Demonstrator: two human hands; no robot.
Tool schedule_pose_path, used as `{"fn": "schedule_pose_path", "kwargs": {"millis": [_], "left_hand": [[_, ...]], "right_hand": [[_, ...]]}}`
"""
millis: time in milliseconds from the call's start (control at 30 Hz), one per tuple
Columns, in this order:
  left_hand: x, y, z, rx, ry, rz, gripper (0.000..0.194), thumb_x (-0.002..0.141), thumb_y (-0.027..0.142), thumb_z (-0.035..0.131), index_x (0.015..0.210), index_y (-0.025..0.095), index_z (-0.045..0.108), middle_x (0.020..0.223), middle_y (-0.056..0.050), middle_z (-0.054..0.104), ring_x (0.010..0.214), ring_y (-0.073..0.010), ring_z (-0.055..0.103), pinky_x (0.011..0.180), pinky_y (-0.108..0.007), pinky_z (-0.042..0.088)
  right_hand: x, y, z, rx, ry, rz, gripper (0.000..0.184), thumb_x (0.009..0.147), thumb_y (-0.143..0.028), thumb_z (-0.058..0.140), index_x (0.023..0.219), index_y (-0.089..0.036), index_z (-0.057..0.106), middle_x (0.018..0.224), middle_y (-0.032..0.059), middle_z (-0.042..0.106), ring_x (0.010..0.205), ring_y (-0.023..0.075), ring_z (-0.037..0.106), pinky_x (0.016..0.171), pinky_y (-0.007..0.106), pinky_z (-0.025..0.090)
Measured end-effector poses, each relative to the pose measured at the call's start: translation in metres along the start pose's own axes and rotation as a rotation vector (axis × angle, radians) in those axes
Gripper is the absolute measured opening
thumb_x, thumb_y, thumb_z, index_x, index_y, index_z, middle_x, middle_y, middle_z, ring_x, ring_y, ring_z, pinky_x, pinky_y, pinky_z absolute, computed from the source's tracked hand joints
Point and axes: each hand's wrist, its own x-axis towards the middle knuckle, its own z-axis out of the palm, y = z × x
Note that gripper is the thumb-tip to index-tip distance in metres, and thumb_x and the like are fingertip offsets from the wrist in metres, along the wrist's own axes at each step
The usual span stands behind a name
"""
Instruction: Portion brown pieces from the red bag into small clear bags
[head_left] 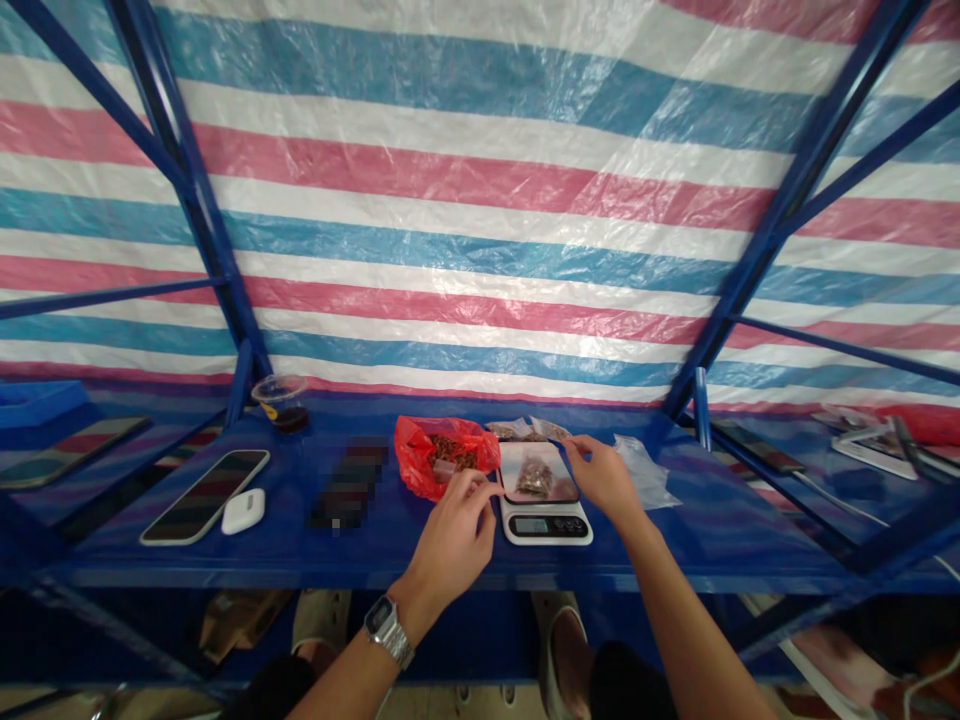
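Note:
A white digital kitchen scale (551, 528) stands on the blue shelf, its display lit but unreadable. On its shiny plate lies a small clear bag of brown pieces (534, 478). My left hand (459, 520) hovers by the scale's left edge, fingers loosely bent and apart, nothing seen in them. Just beyond it sits an open red plastic bag (411, 455) of brown granules, with a small clear scoop-like piece inside. My right hand (600, 475) is at the plate's upper right corner, fingers loosely bent, holding nothing visible. Small filled clear bags (551, 429) lie behind the scale.
Empty clear bags (645, 475) lie right of my right hand. On the left are a phone (206, 497), a white earbud case (244, 511), a blurred dark object (349, 485) and a plastic cup of dark liquid (285, 405). Blue metal posts (739, 270) flank the shelf.

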Motion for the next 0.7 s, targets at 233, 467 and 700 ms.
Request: {"fn": "schedule_pose_path", "kwargs": {"millis": [233, 467, 700], "left_hand": [[0.0, 0.001, 0.001, 0.017, 0.005, -0.001, 0.034, 0.094, 0.008, 0.046, 0.114, 0.026, 0.068, 0.117, -0.007, 0.063, 0.111, -0.0217, 0.065, 0.099, -0.038, 0.056], [0.008, -0.006, -0.005, 0.011, 0.069, 0.011, 0.032, 0.095, 0.008, 0.047, 0.114, 0.024, 0.068, 0.115, -0.008, 0.063, 0.107, -0.0215, 0.065, 0.098, -0.039, 0.056], [0.013, -0.008, -0.008, -0.006, 0.101, -0.02, 0.031, 0.096, 0.01, 0.047, 0.114, 0.025, 0.068, 0.113, -0.008, 0.062, 0.104, -0.0213, 0.065, 0.092, -0.036, 0.057]], "right_hand": [[0.0, -0.002, -0.001, -0.016, -0.007, 0.008, 0.033, 0.096, -0.038, 0.05, 0.098, -0.021, 0.078, 0.097, 0.0095, 0.079, 0.092, 0.0279, 0.073, 0.081, 0.035, 0.052], [0.001, 0.002, 0.004, -0.036, -0.054, 0.058, 0.031, 0.097, -0.036, 0.05, 0.103, -0.021, 0.077, 0.1, 0.009, 0.079, 0.099, 0.0271, 0.073, 0.085, 0.033, 0.051], [0.001, 0.003, 0.01, -0.068, -0.075, 0.086, 0.031, 0.097, -0.036, 0.05, 0.105, -0.021, 0.076, 0.096, 0.0099, 0.078, 0.093, 0.0288, 0.073, 0.08, 0.035, 0.05]]}}
